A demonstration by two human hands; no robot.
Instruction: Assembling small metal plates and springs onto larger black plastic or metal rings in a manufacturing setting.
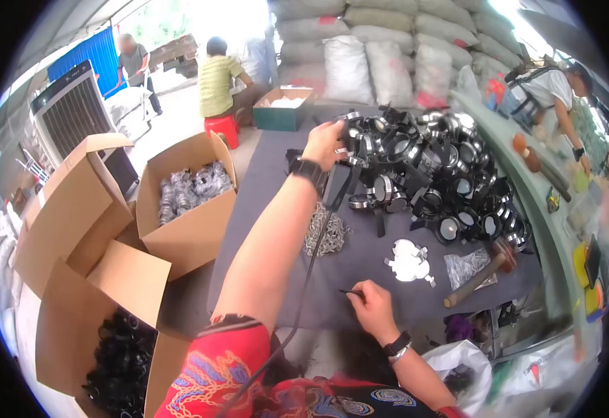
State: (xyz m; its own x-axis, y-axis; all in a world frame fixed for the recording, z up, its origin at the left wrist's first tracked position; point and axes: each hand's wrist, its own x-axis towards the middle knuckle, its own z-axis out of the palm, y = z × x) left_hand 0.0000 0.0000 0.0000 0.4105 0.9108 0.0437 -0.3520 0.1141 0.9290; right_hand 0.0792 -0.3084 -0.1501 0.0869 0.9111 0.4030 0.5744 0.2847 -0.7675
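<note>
A dark grey table (360, 258) fills the middle of the view, set in an open, bright work area with stacked sacks (381, 42) at the far end and a big fan unit (71, 111) off to the left. Other people sit or stand beyond the table, one on a red stool (222, 127). Left of the table stand open cardboard boxes, one (189, 202) holding silvery parts, a nearer one (109, 334) holding black parts. The left hand (325, 143) is stretched far out, fingers curled down onto the near-left edge of a large heap of black headlamps (430, 167), gripping one of them as far as can be seen; the heap spreads away to the right of that hand. Below its wrist lies a small pile of silvery metal bits (329, 233). The right hand (372, 306) sits close to the body, resting on the table, pinched shut on a thin dark tool (349, 292) whose tip points left. Just beyond it and to the right lie white flat pieces (409, 261), a clear bag of small parts (466, 266) and a wooden-handled hammer (475, 279).
</note>
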